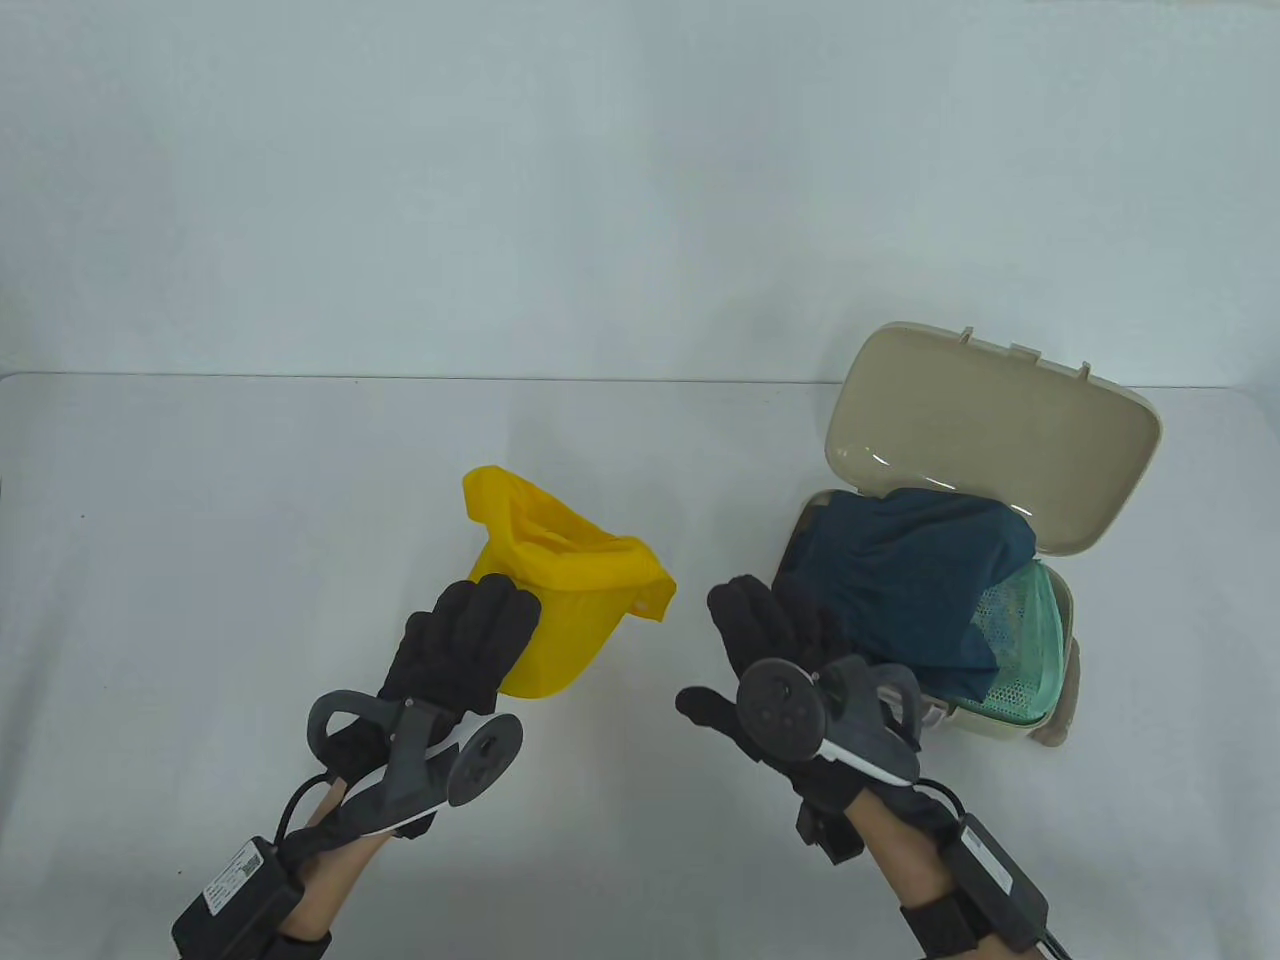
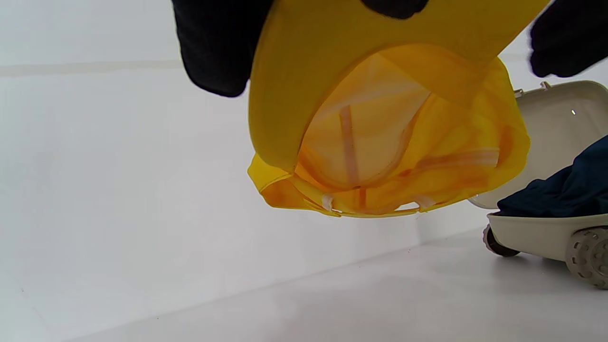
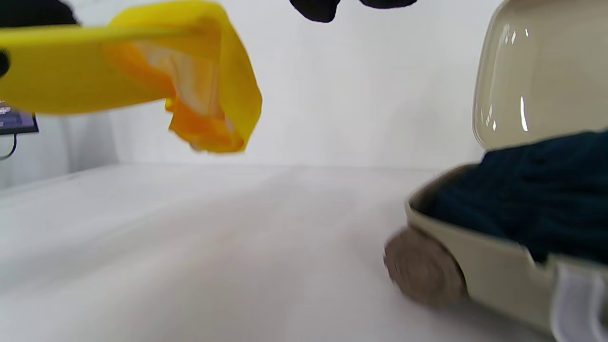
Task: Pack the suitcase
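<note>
My left hand [image 1: 455,650] gripped the yellow cap [image 1: 560,590]; the suitcase [image 1: 1010,705] lay at three o'clock, my right hand [image 1: 780,650], seemingly slack and empty, nearer.

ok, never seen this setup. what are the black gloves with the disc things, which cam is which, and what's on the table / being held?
No robot here: these are a person's two hands in black sensor gloves, each with a tracker strapped to its back; the fingers are free.

The wide picture looks down at the white table, hands entering from the bottom. The other two come from cameras on each wrist, looking low across the table.

The left hand holds a yellow cap by its brim; the left wrist view shows the cap's inside, lifted off the table. The right hand is open and holds nothing, next to a small beige suitcase. The suitcase lid stands open, and inside lie a dark blue garment and a green mesh item.
</note>
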A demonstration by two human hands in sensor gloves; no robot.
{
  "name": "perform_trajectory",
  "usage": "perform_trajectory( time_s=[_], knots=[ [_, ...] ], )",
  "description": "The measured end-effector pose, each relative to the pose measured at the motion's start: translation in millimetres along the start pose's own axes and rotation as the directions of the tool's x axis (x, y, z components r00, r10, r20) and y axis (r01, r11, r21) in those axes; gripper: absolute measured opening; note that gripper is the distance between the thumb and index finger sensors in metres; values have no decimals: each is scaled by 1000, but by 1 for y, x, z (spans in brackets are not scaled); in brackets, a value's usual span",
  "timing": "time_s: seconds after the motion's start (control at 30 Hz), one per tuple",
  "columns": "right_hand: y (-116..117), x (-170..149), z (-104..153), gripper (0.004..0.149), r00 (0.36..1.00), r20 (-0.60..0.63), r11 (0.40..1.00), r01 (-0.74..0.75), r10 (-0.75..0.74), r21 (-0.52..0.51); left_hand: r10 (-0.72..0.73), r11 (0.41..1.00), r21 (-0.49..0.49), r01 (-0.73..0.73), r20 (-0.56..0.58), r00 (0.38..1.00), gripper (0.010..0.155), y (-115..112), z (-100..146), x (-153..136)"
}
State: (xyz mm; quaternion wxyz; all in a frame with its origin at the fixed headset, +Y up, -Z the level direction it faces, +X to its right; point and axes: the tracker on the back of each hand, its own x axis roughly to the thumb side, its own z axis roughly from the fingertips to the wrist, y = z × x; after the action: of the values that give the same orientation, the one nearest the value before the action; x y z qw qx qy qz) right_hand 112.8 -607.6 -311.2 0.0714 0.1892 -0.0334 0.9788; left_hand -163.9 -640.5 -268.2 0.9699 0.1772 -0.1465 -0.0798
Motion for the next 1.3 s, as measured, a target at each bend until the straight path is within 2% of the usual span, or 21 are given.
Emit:
perform_trajectory(
  time_s=[0.1, 0.2, 0.3, 0.4, 0.43, 0.5, 0.57, 0.63, 0.67, 0.73, 0.8, 0.83, 0.93, 1.07, 1.2, 1.27, 1.3],
  knots=[
    [-33, 3, -33, 92, 998, -28, 998, 61, -61, -11, 3, 1000, 18, -4, 10, 1000, 60, 4, 3, 2],
    [-51, 2, -68, 91, 987, -67, 988, 151, -149, 29, 1, 999, 40, -2, 29, 1000, 60, 8, 6, 5],
    [-53, -1, -98, 92, 969, -108, 966, 235, -223, 112, 9, 998, 66, -12, 46, 999, 60, 13, 9, 8],
    [-41, -7, -123, 94, 938, -150, 912, 339, -311, 229, 7, 995, 97, -13, 59, 998, 60, 19, 12, 10],
    [-35, -9, -128, 95, 921, -159, 882, 386, -354, 271, 7, 994, 108, -14, 62, 998, 60, 20, 13, 10],
    [-15, -17, -138, 98, 861, -195, 767, 508, -470, 391, 8, 991, 130, -17, 68, 998, 60, 23, 15, 10],
    [2, -24, -141, 100, 811, -228, 670, 576, -538, 468, 18, 989, 146, -28, 73, 997, 61, 25, 17, 10],
    [23, -31, -141, 102, 743, -264, 526, 635, -614, 566, 30, 987, 152, -42, 84, 996, 61, 25, 18, 10],
    [28, -32, -140, 102, 720, -270, 495, 654, -640, 572, 35, 987, 154, -48, 86, 996, 61, 25, 18, 10],
    [40, -33, -137, 103, 626, -275, 385, 709, -730, 591, 44, 988, 145, -59, 101, 994, 61, 23, 18, 10],
    [42, -33, -135, 103, 556, -264, 324, 739, -788, 590, 56, 990, 124, -73, 136, 989, 61, 19, 17, 11],
    [40, -33, -134, 102, 534, -257, 313, 752, -805, 580, 55, 992, 103, -71, 148, 988, 61, 17, 16, 12],
    [30, -32, -133, 101, 574, -238, 365, 735, -783, 572, 15, 997, 66, -26, 170, 985, 60, 11, 15, 16],
    [17, -18, -128, 100, 678, -189, 465, 654, -710, 596, -49, 999, 14, 47, 189, 981, 60, 4, 13, 23],
    [17, 6, -122, 100, 775, -132, 538, 539, -618, 648, -75, 997, -5, 78, 197, 977, 60, 1, 11, 27],
    [19, 17, -120, 93, 802, -128, 562, 512, -583, 650, -106, 994, -7, 109, 207, 973, 60, -1, 11, 29],
    [19, 21, -119, 89, 816, -126, 594, 507, -563, 625, -115, 992, -21, 122, 212, 970, 60, -3, 11, 30]
  ],
)
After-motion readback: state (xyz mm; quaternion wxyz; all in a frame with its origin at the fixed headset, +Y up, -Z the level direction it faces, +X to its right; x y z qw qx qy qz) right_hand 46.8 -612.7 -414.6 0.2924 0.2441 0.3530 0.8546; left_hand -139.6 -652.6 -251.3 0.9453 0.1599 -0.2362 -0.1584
